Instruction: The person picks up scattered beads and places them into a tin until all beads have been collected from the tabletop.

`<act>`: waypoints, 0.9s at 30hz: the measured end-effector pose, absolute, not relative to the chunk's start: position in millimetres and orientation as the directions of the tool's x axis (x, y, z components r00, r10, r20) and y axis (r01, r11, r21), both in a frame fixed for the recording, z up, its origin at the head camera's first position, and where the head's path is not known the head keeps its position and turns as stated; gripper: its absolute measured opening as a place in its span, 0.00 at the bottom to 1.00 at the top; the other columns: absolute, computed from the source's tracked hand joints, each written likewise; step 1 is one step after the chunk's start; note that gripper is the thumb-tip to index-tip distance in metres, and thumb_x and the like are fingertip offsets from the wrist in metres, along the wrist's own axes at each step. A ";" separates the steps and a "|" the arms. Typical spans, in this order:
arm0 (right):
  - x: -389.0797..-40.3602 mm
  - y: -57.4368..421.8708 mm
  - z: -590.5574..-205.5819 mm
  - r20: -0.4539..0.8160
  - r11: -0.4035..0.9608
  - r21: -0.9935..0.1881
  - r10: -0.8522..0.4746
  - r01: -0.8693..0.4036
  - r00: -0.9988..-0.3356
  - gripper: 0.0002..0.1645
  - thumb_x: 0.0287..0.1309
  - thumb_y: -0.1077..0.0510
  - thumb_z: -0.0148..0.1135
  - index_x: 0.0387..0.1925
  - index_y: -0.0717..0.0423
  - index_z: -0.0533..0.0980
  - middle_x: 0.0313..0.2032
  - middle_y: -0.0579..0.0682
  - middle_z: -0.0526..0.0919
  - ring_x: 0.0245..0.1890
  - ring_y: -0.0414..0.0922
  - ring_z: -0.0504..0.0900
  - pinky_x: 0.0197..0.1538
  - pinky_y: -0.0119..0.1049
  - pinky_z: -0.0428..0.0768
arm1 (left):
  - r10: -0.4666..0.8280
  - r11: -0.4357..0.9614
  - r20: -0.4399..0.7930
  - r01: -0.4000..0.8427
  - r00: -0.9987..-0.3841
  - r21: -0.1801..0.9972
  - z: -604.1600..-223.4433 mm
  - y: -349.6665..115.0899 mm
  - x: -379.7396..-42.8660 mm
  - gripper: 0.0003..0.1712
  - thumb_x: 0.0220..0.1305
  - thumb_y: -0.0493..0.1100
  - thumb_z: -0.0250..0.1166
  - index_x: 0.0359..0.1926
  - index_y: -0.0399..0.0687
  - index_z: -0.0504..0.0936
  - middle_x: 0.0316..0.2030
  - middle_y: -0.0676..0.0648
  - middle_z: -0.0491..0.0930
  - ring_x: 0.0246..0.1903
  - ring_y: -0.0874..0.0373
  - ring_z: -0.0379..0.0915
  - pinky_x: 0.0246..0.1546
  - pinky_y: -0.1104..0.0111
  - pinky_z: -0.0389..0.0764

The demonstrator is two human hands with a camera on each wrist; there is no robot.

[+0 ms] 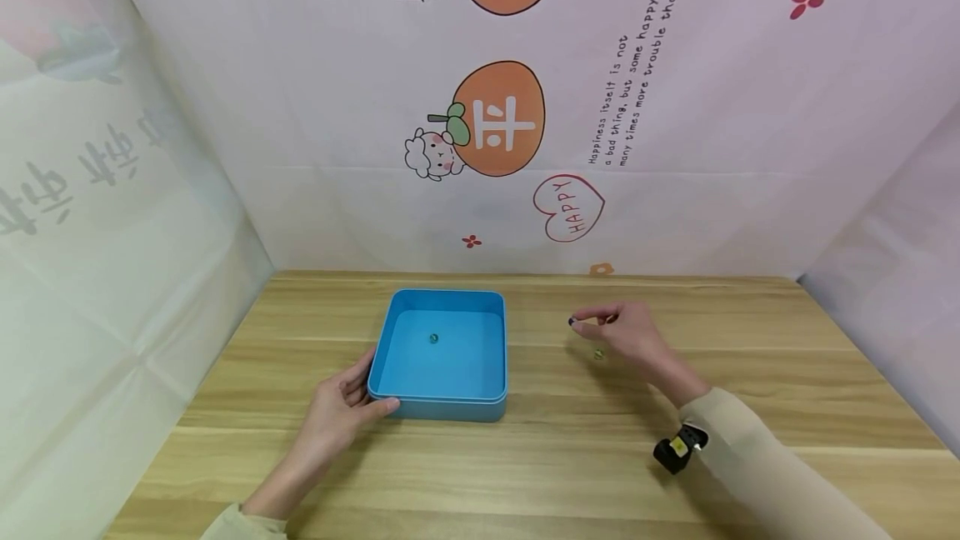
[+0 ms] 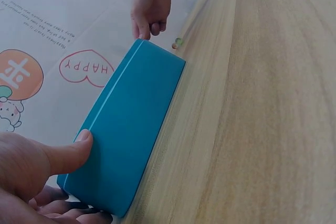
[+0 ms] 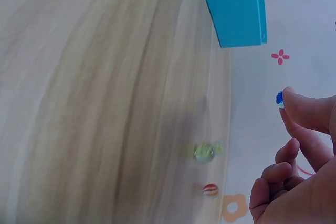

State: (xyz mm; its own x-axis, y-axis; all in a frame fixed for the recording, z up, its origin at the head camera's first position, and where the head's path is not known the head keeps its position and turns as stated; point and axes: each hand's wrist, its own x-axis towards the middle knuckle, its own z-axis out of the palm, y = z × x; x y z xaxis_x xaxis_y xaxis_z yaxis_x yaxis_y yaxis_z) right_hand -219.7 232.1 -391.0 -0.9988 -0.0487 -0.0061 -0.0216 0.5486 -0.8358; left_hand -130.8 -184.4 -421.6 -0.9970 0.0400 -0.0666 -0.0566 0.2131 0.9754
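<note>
A blue square box without a lid sits on the table, one small greenish marble on its floor. My left hand grips the box's near left corner, thumb on the front wall and fingers round the left side. To the right of the box, my right hand pinches a small blue marble between thumb and forefinger, held above the table. The other fingers of that hand are curled in. Below it on the wood lie a clear yellow-green marble and a red-and-white striped marble.
The wooden table ends at a printed white cloth hanging behind it, with more cloth at both sides. A black wrist camera is strapped at the right sleeve.
</note>
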 end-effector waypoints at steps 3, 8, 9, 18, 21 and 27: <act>-220.1 227.1 -388.6 -0.001 0.564 -0.825 -0.048 -0.026 -0.999 0.16 0.63 0.53 0.77 0.48 0.58 0.90 0.28 0.48 0.73 0.31 0.45 0.67 0.29 0.34 0.66 | 0.038 0.213 -0.071 -0.061 -0.997 0.975 -420.9 -183.9 -130.6 0.51 0.63 0.32 0.77 0.81 0.35 0.58 0.77 0.32 0.59 0.72 0.39 0.62 0.62 0.60 0.78; -220.7 220.4 -384.2 -0.008 0.558 -0.829 -0.056 -0.025 -0.998 0.15 0.64 0.52 0.76 0.48 0.57 0.90 0.30 0.50 0.73 0.32 0.47 0.67 0.31 0.36 0.66 | 0.040 0.217 -0.076 -0.065 -0.996 0.974 -420.2 -183.4 -130.6 0.51 0.64 0.32 0.77 0.81 0.36 0.58 0.77 0.32 0.58 0.72 0.40 0.62 0.62 0.60 0.78; -221.0 219.0 -383.4 -0.008 0.554 -0.832 -0.058 -0.026 -0.998 0.15 0.65 0.52 0.76 0.48 0.57 0.90 0.30 0.50 0.73 0.33 0.47 0.67 0.31 0.36 0.66 | 0.042 0.219 -0.076 -0.065 -0.996 0.974 -420.2 -183.4 -130.6 0.51 0.64 0.33 0.77 0.81 0.36 0.58 0.77 0.32 0.58 0.72 0.40 0.62 0.62 0.60 0.78; -223.5 206.4 -377.0 0.017 0.541 -0.839 -0.091 -0.064 -0.996 0.14 0.66 0.54 0.75 0.48 0.57 0.90 0.31 0.52 0.76 0.33 0.49 0.68 0.33 0.39 0.65 | 0.047 0.219 -0.072 -0.060 -0.996 0.974 -421.1 -183.4 -131.5 0.51 0.64 0.33 0.77 0.81 0.35 0.58 0.77 0.31 0.58 0.73 0.39 0.61 0.62 0.59 0.78; -224.6 200.8 -375.1 0.028 0.551 -0.831 -0.091 -0.074 -0.995 0.13 0.66 0.54 0.75 0.47 0.56 0.91 0.32 0.52 0.77 0.35 0.49 0.69 0.34 0.39 0.65 | 0.049 0.219 -0.073 -0.060 -0.996 0.974 -421.5 -183.4 -132.0 0.51 0.64 0.33 0.77 0.81 0.35 0.58 0.77 0.31 0.58 0.73 0.39 0.61 0.62 0.59 0.78; -226.4 188.8 -369.8 0.032 0.541 -0.836 -0.111 -0.087 -0.993 0.13 0.64 0.55 0.76 0.47 0.56 0.91 0.34 0.51 0.79 0.35 0.49 0.71 0.32 0.37 0.66 | 0.045 0.222 -0.078 -0.066 -0.996 0.973 -421.4 -183.9 -131.0 0.51 0.64 0.33 0.77 0.81 0.35 0.58 0.77 0.31 0.58 0.73 0.39 0.61 0.62 0.58 0.77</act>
State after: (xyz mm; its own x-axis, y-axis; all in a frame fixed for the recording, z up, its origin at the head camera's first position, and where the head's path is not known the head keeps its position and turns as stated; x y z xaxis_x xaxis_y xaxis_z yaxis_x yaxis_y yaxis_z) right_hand -226.4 188.8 -369.8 -0.9933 -0.1110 0.0317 -0.0872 0.5413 -0.8363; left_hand -131.0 -183.9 -421.4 -0.9960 0.0446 -0.0776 -0.0659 0.2224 0.9727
